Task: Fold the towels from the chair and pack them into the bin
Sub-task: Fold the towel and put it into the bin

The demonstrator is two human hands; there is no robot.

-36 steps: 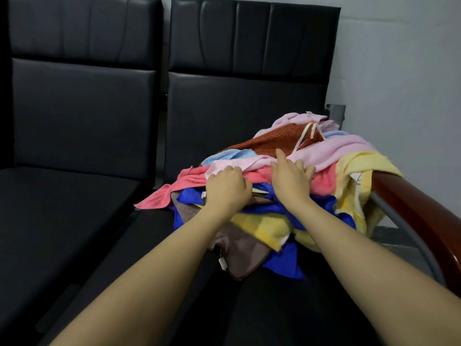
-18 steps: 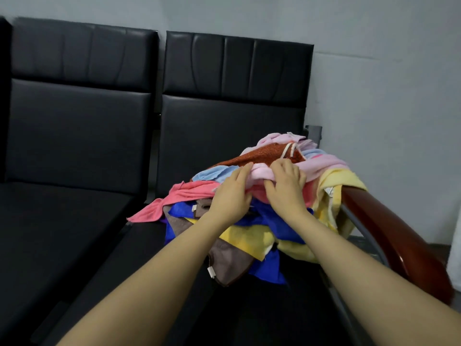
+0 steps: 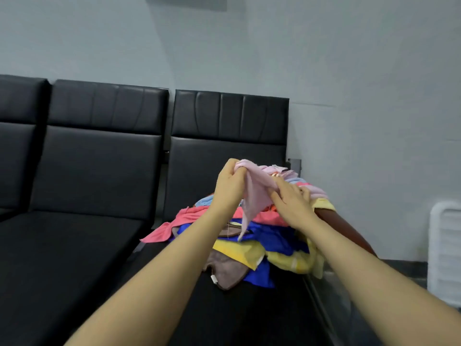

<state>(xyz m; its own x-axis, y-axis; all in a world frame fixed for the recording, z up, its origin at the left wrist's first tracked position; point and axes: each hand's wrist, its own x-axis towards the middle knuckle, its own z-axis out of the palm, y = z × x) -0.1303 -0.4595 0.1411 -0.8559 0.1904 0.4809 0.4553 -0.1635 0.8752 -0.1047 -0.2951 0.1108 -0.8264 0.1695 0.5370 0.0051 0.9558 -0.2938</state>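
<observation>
We are at the very start of the job, as far as we can judge. The pile of towels (image 3: 252, 236) still sits heaped on the right-hand seat of the black chair (image 3: 224, 156), spilling toward the brown armrest (image 3: 349, 228) — pink, coral, blue, yellow and brown cloths all tangled together, none of them folded.

Only one piece is in hand. Our left hand (image 3: 230, 186) pinches a corner of the light pink towel (image 3: 254, 196) in a closed grip and holds it up above the heap, so the cloth hangs down in a narrow drape. Our right hand (image 3: 293, 203) has its fingers curled on the same towel lower down, just over the top of the pile; how firm that grip is we cannot quite tell, since the fingertips are partly hidden in the fabric. The towel's far end still seems to trail into the heap, so it looks not fully free yet.

What is left is nearly everything — drawing this towel clear, folding it, and doing likewise for the others. A white slatted object (image 3: 446, 250) stands at the right edge by the wall; whether that is the bin we cannot say.
</observation>
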